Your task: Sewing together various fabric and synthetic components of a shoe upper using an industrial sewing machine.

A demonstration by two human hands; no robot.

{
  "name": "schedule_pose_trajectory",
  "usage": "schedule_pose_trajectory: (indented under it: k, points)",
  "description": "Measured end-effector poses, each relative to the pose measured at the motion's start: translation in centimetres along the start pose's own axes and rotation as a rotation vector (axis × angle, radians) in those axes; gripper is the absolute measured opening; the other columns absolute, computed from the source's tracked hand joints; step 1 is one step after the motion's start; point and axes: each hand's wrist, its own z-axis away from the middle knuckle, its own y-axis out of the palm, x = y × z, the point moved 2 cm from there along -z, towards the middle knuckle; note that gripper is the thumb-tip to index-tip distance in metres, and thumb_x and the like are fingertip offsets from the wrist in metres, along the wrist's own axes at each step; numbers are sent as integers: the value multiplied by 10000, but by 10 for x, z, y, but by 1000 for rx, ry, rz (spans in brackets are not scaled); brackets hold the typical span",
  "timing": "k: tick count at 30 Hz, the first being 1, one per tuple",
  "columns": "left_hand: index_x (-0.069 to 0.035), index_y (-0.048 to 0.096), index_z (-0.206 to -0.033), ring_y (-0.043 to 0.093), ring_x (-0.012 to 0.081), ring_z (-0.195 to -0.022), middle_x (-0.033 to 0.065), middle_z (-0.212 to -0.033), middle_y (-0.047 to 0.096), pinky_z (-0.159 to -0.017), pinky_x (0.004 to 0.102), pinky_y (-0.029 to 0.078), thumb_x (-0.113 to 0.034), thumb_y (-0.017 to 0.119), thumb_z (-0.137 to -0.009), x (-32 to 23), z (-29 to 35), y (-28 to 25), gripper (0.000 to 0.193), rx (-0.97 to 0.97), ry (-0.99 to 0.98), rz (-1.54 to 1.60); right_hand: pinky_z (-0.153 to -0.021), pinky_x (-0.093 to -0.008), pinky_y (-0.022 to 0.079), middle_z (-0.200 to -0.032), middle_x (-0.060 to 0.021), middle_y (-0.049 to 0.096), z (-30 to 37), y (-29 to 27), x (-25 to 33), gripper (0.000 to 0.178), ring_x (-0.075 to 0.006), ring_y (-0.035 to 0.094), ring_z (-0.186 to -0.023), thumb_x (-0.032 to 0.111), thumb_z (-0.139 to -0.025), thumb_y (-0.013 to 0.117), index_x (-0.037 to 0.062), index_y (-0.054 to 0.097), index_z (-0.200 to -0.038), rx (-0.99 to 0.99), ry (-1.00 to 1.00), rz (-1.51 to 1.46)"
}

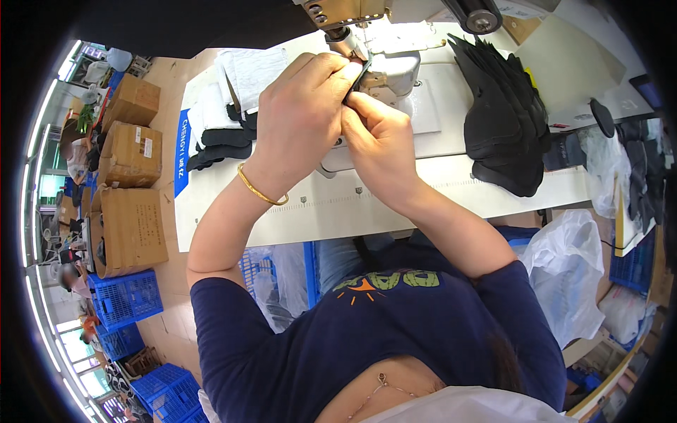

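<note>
My left hand (pixel 310 99) is closed, its fingers pinching a dark piece of fabric (pixel 359 76) right under the needle area of a sewing machine (pixel 345 13). From the other side my right hand (pixel 381 134) pinches the lower edge of the same piece with thumb and forefinger. Most of the fabric is covered by my fingers, so its shape is hard to tell. Just right of it stands the machine's pale rounded arm (pixel 396 73). A fanned stack of black cut pieces (pixel 502 120) lies on the table to the right of my hands.
Folded white cloth (pixel 252 70) and several black pieces (pixel 224 144) lie left of the machine on the white table (pixel 296 218). A clear plastic bag (pixel 564 271) hangs at the right. Cardboard boxes (pixel 130 225) and blue crates (pixel 127 299) stand on the floor at left.
</note>
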Motion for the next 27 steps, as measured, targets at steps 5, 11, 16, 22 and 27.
schedule_pose_trajectory:
  k: [5,11,16,22,27]
  points:
    - [-22,697,-1006,629,223,-860,44,-940,652,-697,326,548,-2,669,-674,-4,-2,-3,333,-3,6,10,-491,-294,374,-595,-59,532,5,-6,13,175,-57,446,-555,82,-957,562,-36,606,-835,3,42,-29]
    - [-17,686,-998,618,224,-830,47,-896,627,-663,330,538,8,663,-671,-10,-4,-4,329,17,-32,-3,-488,-274,357,-601,-18,527,7,-13,25,175,-34,430,-575,89,-958,575,-35,631,-848,26,111,2]
    - [-25,664,-933,609,229,-809,60,-845,590,-633,348,522,6,656,-667,-18,-9,-4,268,22,-50,3,-486,-267,350,-606,-11,534,7,-20,24,182,-30,430,-573,93,-952,587,-43,645,-846,4,49,7]
    - [-26,681,-958,621,269,-763,80,-847,625,-670,359,504,5,660,-824,-29,-13,-4,140,79,-175,-28,-484,-258,338,-599,6,536,4,-34,30,184,-25,427,-574,98,-942,599,-49,655,-846,9,36,21]
    - [-24,561,-786,592,277,-780,103,-807,533,-626,385,505,4,643,-642,-32,-14,1,167,48,-168,-49,-489,-256,340,-596,19,530,-1,-40,27,203,-22,432,-575,117,-939,597,-47,661,-838,42,20,70]
